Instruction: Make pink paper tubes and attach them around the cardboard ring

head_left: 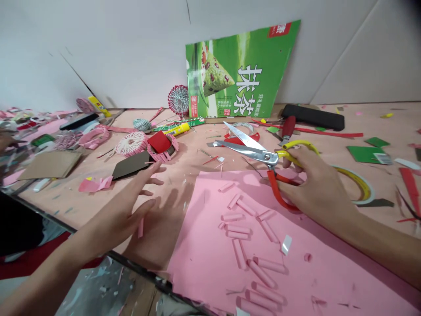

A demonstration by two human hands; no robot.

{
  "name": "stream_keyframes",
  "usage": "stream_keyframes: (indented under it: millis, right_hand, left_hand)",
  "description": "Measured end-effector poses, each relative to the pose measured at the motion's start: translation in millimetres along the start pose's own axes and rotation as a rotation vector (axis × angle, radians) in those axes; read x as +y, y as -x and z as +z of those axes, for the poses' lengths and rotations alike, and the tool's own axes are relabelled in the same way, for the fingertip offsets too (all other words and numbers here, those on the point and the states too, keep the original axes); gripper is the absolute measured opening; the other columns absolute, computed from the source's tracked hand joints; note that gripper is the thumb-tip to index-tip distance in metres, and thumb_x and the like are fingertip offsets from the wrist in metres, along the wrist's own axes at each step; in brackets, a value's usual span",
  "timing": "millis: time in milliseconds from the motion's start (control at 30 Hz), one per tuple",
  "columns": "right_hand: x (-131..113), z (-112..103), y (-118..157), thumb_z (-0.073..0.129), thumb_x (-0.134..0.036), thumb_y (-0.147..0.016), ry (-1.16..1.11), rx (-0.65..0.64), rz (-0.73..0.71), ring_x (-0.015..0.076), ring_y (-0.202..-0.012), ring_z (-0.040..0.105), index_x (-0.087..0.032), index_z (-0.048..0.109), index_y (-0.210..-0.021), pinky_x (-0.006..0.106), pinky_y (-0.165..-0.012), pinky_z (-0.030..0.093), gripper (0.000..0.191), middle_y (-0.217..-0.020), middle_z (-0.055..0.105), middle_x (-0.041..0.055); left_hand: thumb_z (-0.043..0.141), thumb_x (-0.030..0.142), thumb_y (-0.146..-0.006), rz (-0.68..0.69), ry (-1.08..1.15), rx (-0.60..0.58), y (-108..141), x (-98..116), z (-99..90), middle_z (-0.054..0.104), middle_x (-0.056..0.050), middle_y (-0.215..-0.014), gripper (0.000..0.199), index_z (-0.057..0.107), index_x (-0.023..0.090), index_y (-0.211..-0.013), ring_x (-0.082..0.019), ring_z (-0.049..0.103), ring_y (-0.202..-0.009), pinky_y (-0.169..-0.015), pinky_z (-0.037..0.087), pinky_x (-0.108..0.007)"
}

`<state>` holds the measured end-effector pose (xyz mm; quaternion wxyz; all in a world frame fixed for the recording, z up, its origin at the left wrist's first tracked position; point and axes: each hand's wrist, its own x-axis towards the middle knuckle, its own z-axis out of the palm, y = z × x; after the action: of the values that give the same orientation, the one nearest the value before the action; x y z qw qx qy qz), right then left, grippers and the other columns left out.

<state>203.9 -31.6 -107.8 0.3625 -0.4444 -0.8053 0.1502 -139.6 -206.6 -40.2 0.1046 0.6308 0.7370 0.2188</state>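
Head camera view: the right hand (pixel 315 184) holds a pair of scissors (pixel 266 157) over the far edge of a pink paper sheet (pixel 204 245), its fingers bent round the yellow and orange-red handle loops and the bright blades parted, pointing left and away. The left hand (pixel 126 202) holds nothing; its fingers are spread wide above the table (pixel 184 175), left of the sheet, with a shadow beneath them and the fingertips near a pink-edged ring (pixel 164 153) that has a red card piece (pixel 160 143) on it. Metal blades and long loops suggest a stiff tool with moderate weight, heavier towards the pivot, so it should sit most steadily with thumb and fingers inside the loops; the polished blades look slick and sharp, a poor place to grip. Rolled pink paper tubes (pixel 238 253) lie scattered on the sheet; they look very light, hollow and easy to crush or roll away, best pinched softly near the middle. The sheet itself looks thin and floppy, likely to crease if tugged by a corner. The ring looks firmer, but its small edge rolls could come loose, so an inner wall seems the safer hold. Just right of the right hand is a roll of tape (pixel 365 186).
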Motion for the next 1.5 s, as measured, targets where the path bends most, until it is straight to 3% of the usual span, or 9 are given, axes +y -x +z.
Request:
stream_keyframes:
  millis: [100,200,333,433,567,900,1100,1200,1500]
  right_hand:
    - [2,0,0,0.069,-0.048,-0.081,-0.005,0.000,-0.003,0.0211,-0.078,0.056,-0.024,0.047,-0.085,0.032,-0.068,0.041,0.033,-0.091,0.062,0.0055]
    - [3,0,0,0.069,-0.048,-0.081,-0.003,-0.002,-0.010,0.0216,-0.078,0.056,-0.023,0.048,-0.085,0.032,-0.067,0.041,0.032,-0.090,0.063,0.0059]
    - [5,2,0,0.070,-0.039,-0.078,-0.017,-0.007,0.011,0.0218,-0.079,0.058,-0.023,0.050,-0.088,0.032,-0.067,0.041,0.028,-0.091,0.064,0.0055]
    - [5,3,1,0.070,-0.044,-0.080,-0.036,-0.004,0.012,0.0236,-0.083,0.059,-0.023,0.051,-0.089,0.034,-0.069,0.043,0.030,-0.094,0.064,0.0066]
    - [4,3,1,0.070,-0.039,-0.079,-0.046,-0.008,0.025,0.0255,-0.088,0.062,-0.024,0.053,-0.088,0.035,-0.072,0.045,0.026,-0.092,0.064,0.0054]
    - [6,6,2,0.070,-0.056,-0.081,-0.037,0.033,-0.024,0.0208,-0.075,0.058,-0.023,0.054,-0.089,0.031,-0.064,0.044,0.036,-0.088,0.063,0.0036]
    - [-3,-1,4,0.070,-0.062,-0.085,-0.072,0.085,-0.133,0.0133,-0.057,0.046,-0.023,0.050,-0.081,0.026,-0.052,0.040,0.044,-0.071,0.052,-0.0022]
    - [-2,-2,7,0.071,-0.055,-0.087,-0.088,0.132,-0.226,0.0116,-0.053,0.046,-0.023,0.049,-0.081,0.025,-0.050,0.040,0.039,-0.066,0.053,-0.0039]
    - [3,8,6,0.068,-0.039,-0.082,0.056,0.128,-0.349,0.0099,-0.052,0.047,-0.024,0.047,-0.085,0.023,-0.048,0.035,0.027,-0.067,0.052,-0.0064]
  left_hand:
    - [0.067,0.045,-0.092,0.063,-0.142,0.031,9,5,-4.6,0.076,-0.001,-0.098,0.020,0.074,0.027,-0.099,-0.018,0.067,-0.080,-0.067,0.049,-0.023]
    - [0.063,0.038,-0.094,0.014,-0.318,0.275,19,16,-9.4,0.038,0.004,-0.053,0.050,0.040,0.019,-0.054,-0.011,0.036,-0.051,-0.055,0.032,-0.025]
    - [0.069,0.042,-0.088,-0.056,-0.188,0.206,25,10,-13.7,0.069,0.000,-0.094,0.019,0.064,0.025,-0.082,-0.019,0.063,-0.077,-0.067,0.046,-0.026]
    - [0.076,0.056,-0.080,-0.132,-0.182,0.154,30,-1,-15.7,0.076,-0.002,-0.105,0.046,0.069,0.035,-0.120,-0.025,0.069,-0.083,-0.067,0.052,-0.029]
    - [0.067,0.065,-0.085,-0.232,-0.195,-0.007,42,3,-12.3,0.071,0.003,-0.067,0.032,0.080,0.036,-0.087,-0.019,0.059,-0.054,-0.053,0.044,-0.026]
    - [0.067,0.058,-0.090,-0.353,-0.006,-0.073,59,5,-7.4,0.082,-0.005,-0.102,0.037,0.083,0.030,-0.108,-0.027,0.075,-0.086,-0.067,0.058,-0.027]
    - [0.077,0.034,-0.091,-0.126,0.847,-0.282,-1,49,-2.0,0.070,-0.002,-0.083,0.011,0.077,0.024,-0.094,-0.013,0.066,-0.065,-0.060,0.054,-0.020]
    - [0.085,0.026,-0.084,0.021,1.118,-0.176,-48,74,19.2,0.069,-0.001,-0.085,0.010,0.078,0.022,-0.090,-0.009,0.065,-0.066,-0.065,0.053,-0.018]
    - [0.096,0.029,-0.070,-0.049,1.311,-0.002,-86,82,56.7,0.073,-0.004,-0.067,0.018,0.085,0.019,-0.081,-0.009,0.067,-0.061,-0.064,0.054,-0.015]
